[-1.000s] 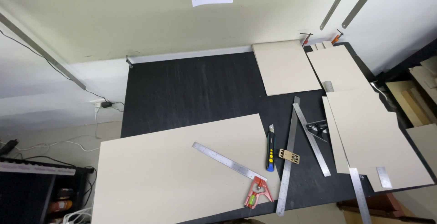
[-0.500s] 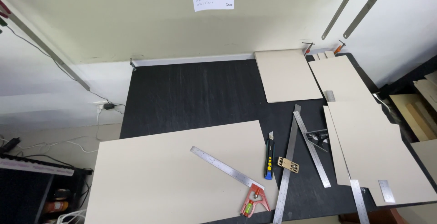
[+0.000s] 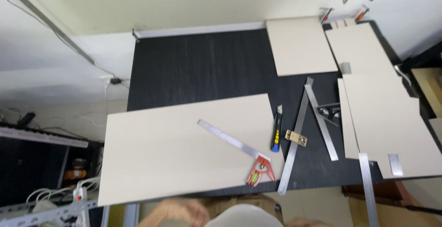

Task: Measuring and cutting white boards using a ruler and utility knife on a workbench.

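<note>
Head view, one utility knife [image 3: 276, 128], two combination squares, four beige boards

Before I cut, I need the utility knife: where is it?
The utility knife lies on the black table, right of the large board, beside the long steel ruler.

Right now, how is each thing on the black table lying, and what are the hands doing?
Large beige board: flat, its left end overhanging the table edge.
Combination square: lying on the large board, red head at the near edge.
Utility knife: flat on the table, beside the board; blade too small to tell.
Long steel ruler: flat, angled.
Square beige panel: flat at the far edge.
Left hand: blurred, holding nothing visible.
Right hand: barely in view.
</note>
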